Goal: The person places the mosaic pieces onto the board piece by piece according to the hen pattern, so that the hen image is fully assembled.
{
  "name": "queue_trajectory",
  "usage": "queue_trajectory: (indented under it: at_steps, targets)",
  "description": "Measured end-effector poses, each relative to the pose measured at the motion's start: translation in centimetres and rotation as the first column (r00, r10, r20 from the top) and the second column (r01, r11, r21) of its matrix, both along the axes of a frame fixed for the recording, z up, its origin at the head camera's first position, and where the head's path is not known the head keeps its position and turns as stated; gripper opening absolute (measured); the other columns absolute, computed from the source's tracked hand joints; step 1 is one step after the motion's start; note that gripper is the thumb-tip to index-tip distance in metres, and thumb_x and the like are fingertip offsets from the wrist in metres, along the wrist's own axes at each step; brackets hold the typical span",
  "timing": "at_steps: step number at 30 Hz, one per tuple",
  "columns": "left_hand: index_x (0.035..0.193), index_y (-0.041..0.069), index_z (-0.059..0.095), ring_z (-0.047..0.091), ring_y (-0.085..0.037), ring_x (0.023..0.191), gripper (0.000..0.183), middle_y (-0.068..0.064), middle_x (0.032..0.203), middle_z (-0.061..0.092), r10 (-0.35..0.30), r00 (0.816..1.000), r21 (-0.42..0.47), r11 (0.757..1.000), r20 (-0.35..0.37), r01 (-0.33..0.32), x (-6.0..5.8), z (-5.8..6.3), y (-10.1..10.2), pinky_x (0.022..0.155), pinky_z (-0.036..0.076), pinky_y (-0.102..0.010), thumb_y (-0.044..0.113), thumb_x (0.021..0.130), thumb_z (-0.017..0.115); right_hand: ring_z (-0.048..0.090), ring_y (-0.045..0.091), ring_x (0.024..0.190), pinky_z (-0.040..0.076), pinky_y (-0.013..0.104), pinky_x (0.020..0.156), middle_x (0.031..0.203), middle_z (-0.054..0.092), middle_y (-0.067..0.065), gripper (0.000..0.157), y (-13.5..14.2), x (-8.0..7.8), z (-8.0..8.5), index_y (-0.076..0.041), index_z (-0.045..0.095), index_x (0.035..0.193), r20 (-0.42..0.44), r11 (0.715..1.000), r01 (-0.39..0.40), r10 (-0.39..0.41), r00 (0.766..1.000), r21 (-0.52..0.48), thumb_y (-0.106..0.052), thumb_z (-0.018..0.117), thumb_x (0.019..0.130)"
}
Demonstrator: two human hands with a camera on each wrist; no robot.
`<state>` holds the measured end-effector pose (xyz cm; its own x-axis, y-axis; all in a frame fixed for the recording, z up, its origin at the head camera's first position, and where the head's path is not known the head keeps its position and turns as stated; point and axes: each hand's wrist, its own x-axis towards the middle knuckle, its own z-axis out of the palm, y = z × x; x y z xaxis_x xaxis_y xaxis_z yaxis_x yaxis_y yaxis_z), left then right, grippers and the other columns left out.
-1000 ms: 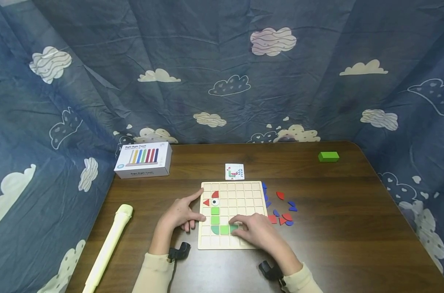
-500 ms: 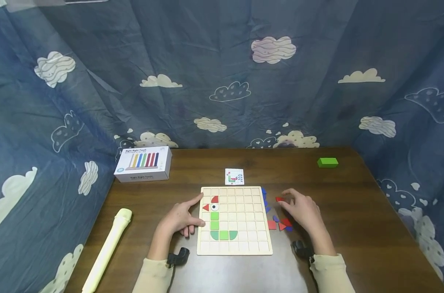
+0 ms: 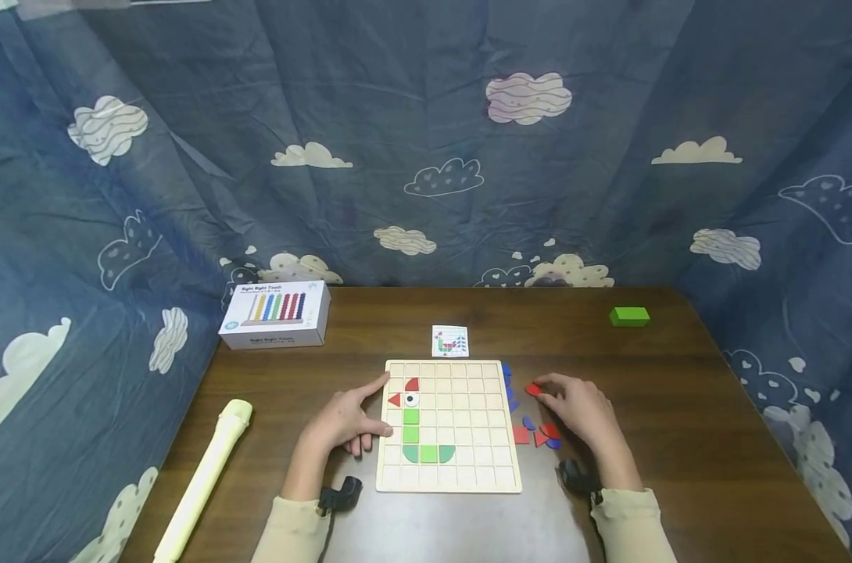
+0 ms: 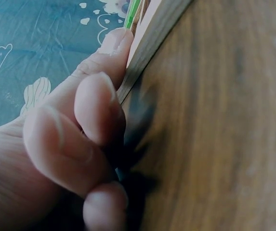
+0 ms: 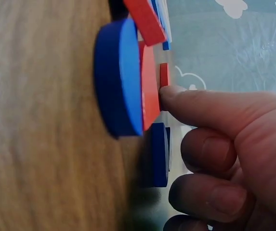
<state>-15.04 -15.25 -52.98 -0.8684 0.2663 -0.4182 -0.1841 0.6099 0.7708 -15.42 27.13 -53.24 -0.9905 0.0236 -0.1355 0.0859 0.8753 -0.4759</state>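
Observation:
A wooden grid board (image 3: 468, 474) lies on the table, bearing a red quarter circle, a red triangle, an eye tile (image 3: 412, 399), green squares (image 3: 411, 417) and darker green quarter circles. My left hand (image 3: 345, 418) touches the board's left edge with its outstretched thumb and index finger; its other fingers are bent beneath. To the right of the board, my right hand (image 3: 582, 407) pinches a red quarter-circle piece (image 3: 532, 389) between thumb and index finger. Nearer me lie a red square (image 3: 520, 435), a red triangle (image 3: 541, 439) and other red and blue pieces (image 5: 113, 79).
Behind the board lies a small pattern card (image 3: 450, 342). A white box (image 3: 277, 314) stands at the back left, and a green block (image 3: 629, 317) at the back right. A pale yellow stick (image 3: 204, 477) lies at the left. Blue pieces (image 3: 508, 385) line the board's right edge.
My right hand has left the dark green quarter circle on the board, moved right to the loose pieces, and drawn a red quarter-circle piece slightly leftward. My left hand has stayed at the board's edge.

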Motion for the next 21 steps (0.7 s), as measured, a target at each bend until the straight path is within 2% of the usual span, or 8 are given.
queue_trajectory:
  at_steps: [7, 12, 16, 21]
  targets:
    - [0.165, 0.041, 0.036, 0.06, -0.015, 0.041, 0.102, -0.009, 0.057, 0.068, 0.002, 1.0, -0.004, 1.0, 0.013, -0.002, 0.0, -0.2, 0.2, 0.042, 0.054, -0.028, 0.027, 0.082, 0.094, 0.052, 0.019, 0.065, 0.039, 0.03, 0.057, 0.071, 0.06, 0.003, 0.036, 0.0, 0.2, 0.0, -0.011, 0.075, 0.122, -0.002, 1.0, 0.009, -0.009, 1.0, 0.022, -0.031, 0.082, 0.093]
    - [0.165, 0.042, 0.036, 0.06, -0.015, 0.04, 0.102, -0.009, 0.057, 0.068, -0.003, 1.0, 0.005, 1.0, 0.013, 0.003, 0.0, -0.4, 0.1, 0.042, 0.055, -0.029, 0.026, 0.083, 0.093, 0.05, 0.018, 0.062, 0.036, 0.03, 0.055, 0.068, 0.057, 0.002, 0.036, -0.7, 0.8, 1.0, -0.008, 0.075, 0.117, -0.032, 1.0, 0.016, -0.015, 0.999, 0.017, -0.034, 0.082, 0.093]
    - [0.165, 0.041, 0.035, 0.06, -0.015, 0.04, 0.102, -0.01, 0.057, 0.068, 0.002, 1.0, 0.01, 1.0, 0.028, -0.002, 0.1, -0.3, 0.0, 0.042, 0.055, -0.03, 0.025, 0.083, 0.093, 0.047, 0.016, 0.056, 0.034, 0.029, 0.052, 0.064, 0.054, 0.0, 0.036, -2.9, 1.8, 2.7, -0.009, 0.076, 0.117, -0.07, 0.999, -0.032, 0.031, 0.997, -0.014, -0.034, 0.083, 0.092]
    - [0.165, 0.042, 0.036, 0.06, -0.016, 0.041, 0.102, -0.01, 0.058, 0.068, 0.014, 0.999, 0.018, 1.0, 0.031, -0.014, -0.1, -0.1, -0.2, 0.043, 0.055, -0.029, 0.024, 0.083, 0.093, 0.044, 0.012, 0.052, 0.031, 0.026, 0.049, 0.059, 0.05, -0.004, 0.028, -7.9, 3.1, 4.4, -0.016, 0.078, 0.11, -0.104, 0.988, -0.151, 0.147, 0.984, -0.039, -0.033, 0.087, 0.089]
